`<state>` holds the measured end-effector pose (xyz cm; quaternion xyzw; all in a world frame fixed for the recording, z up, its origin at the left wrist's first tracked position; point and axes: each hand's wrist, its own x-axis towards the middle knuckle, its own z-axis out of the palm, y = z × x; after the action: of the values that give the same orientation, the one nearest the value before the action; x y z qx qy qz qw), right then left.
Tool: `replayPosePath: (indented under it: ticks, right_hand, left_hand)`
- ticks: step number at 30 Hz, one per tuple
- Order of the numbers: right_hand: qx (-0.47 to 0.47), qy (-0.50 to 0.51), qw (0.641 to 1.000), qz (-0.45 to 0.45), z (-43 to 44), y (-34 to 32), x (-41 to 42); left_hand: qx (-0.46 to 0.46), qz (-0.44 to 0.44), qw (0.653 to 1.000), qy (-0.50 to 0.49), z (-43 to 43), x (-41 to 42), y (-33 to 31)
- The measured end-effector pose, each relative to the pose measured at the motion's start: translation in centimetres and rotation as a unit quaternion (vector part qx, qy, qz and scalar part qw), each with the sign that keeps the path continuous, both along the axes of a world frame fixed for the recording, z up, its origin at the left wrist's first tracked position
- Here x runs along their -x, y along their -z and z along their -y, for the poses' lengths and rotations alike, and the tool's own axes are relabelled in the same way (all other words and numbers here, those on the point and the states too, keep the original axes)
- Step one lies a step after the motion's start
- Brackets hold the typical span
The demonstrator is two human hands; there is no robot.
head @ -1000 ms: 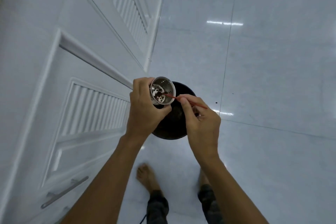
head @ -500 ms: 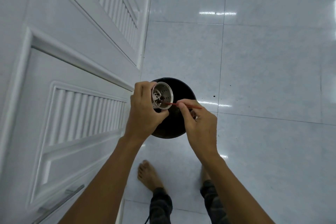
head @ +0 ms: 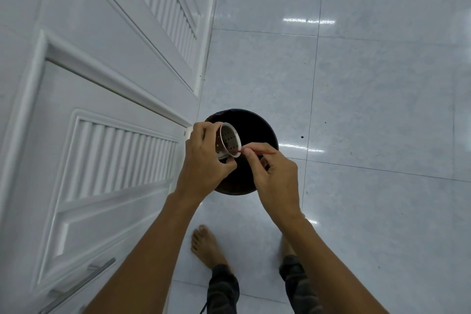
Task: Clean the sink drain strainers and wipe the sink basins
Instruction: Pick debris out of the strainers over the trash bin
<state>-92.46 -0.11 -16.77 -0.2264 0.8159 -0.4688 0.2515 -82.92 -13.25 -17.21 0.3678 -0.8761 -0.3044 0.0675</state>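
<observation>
My left hand (head: pixel 205 160) grips a perforated metal drain strainer (head: pixel 229 141), a small cup tilted on its side with its mouth facing right. It hangs over a round black bin (head: pixel 265 132) standing on the floor. My right hand (head: pixel 274 176) pinches a thin red stick (head: pixel 257 152) between thumb and fingers. The stick's left tip touches the lower rim of the strainer. The inside wall of the strainer looks pale with small holes; its bottom is turned out of sight.
White cabinet doors (head: pixel 102 135) with louvred panels and a metal bar handle (head: pixel 84 280) fill the left side. Glossy pale floor tiles (head: pixel 369 109) spread to the right. My bare feet (head: pixel 207 247) stand just behind the bin.
My left hand has tipped the strainer further onto its side, so its bottom and the debris no longer show. The stick's tip has drawn back from inside the cup to its rim.
</observation>
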Motion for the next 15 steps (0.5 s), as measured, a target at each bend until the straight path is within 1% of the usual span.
replayPosePath:
  ticks: [2,4,9,11,13,15]
  right_hand:
    - [-0.021,-0.012,1.0,-0.014,-0.2,0.7,-0.5]
    - [-0.043,-0.002,0.999,-0.023,-0.3,1.5,-0.7]
    - [-0.075,-0.009,0.997,-0.024,0.2,3.6,-1.1]
    - [-0.065,0.025,0.998,0.007,0.3,4.2,-1.1]
    - [-0.035,0.072,0.995,0.065,0.3,4.6,-1.0]
    - [-0.026,0.085,0.987,0.135,0.0,5.0,-0.7]
  left_hand:
    - [-0.02,-0.002,1.0,-0.019,0.0,-0.3,0.1]
    - [-0.037,0.003,0.999,-0.033,0.1,-0.6,0.3]
    - [-0.036,0.066,0.996,-0.04,0.4,-1.6,1.3]
    - [-0.034,0.101,0.993,-0.05,0.5,-2.0,1.9]
    - [-0.028,0.13,0.989,-0.058,0.8,-2.2,2.2]
    - [-0.037,0.142,0.988,-0.058,0.9,-2.3,2.4]
